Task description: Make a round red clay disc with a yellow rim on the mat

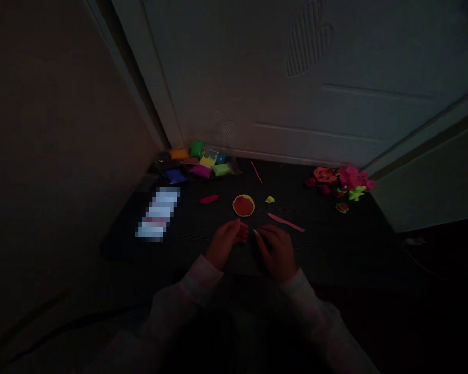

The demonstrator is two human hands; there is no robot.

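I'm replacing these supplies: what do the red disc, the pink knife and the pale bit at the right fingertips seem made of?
Red disc: probably modelling clay, matte, judging by its soft, uneven yellow edge. Pink knife: likely plastic, smooth, one even colour throughout. Pale bit: possibly clay too, but too small and dimly lit to settle material or finish.

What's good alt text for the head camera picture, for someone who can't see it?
A person's right hand pinches a small pale-green piece near the left hand, over a dark table in dim light. Beyond lie a yellow-rimmed red disc and colourful packets, with a pink knife at right.
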